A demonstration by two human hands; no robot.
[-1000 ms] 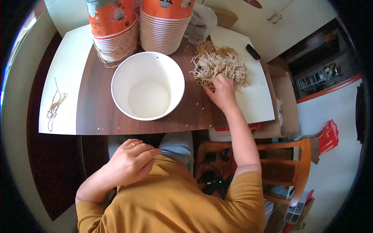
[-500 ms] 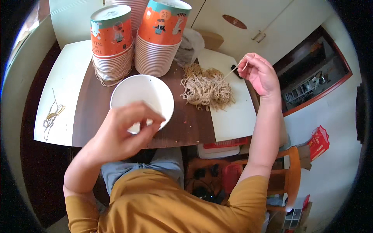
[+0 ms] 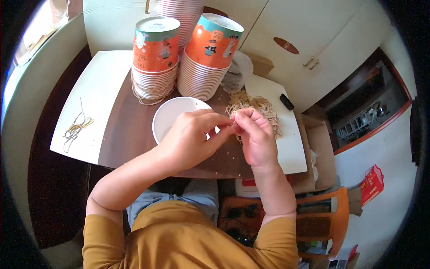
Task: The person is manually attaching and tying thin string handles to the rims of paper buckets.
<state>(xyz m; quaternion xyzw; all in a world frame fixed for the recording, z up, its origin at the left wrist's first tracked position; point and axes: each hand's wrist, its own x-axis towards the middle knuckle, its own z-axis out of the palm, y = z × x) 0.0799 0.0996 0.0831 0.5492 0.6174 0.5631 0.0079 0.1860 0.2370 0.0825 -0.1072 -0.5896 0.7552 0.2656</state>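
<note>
My left hand [image 3: 195, 136] and my right hand [image 3: 259, 139] meet fingertip to fingertip above the front of the table. Both are closed in a pinch on a thin beige cord, mostly hidden by the fingers. Under and behind my left hand sits an open paper bucket [image 3: 169, 115], white inside, with a small hole near its rim. A tangled heap of beige cords [image 3: 264, 106] lies behind my right hand, partly covered by it.
Two upside-down stacks of orange and teal paper buckets, a left stack [image 3: 156, 51] wrapped in loose cord and a right stack [image 3: 214, 47], stand at the back. Few cords [image 3: 78, 127] lie at the left. A black object [image 3: 286, 101] rests at the right, near a cardboard box [image 3: 320, 150].
My right hand has come down and left from beyond the cord heap, bringing a strand to my left hand. My left hand has moved right, off the bucket's front. The view has shifted.
</note>
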